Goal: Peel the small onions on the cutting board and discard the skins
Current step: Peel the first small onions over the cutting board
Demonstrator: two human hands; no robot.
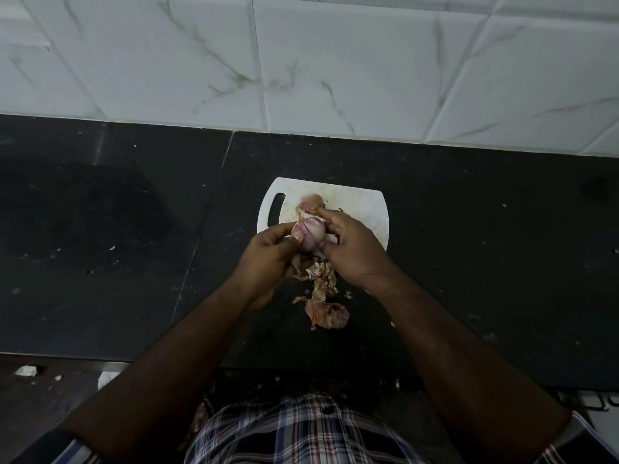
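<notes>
You hold a small onion [313, 233] between both hands above the near edge of the white cutting board [365, 209]. Your left hand [268, 254] curls round its left side, thumb against the flesh, while your right hand [351, 249] pinches at its top and right side. Another onion [311, 202] lies on the board just behind. Loose skins [323, 279] sit on the dark counter [134, 229] below your hands, with a larger piece of skin [328, 314] nearest you.

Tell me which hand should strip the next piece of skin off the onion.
Right, probably. The left hand grips the onion steady, while the right hand has fingertips at its top edge, placed to pull skin.
</notes>
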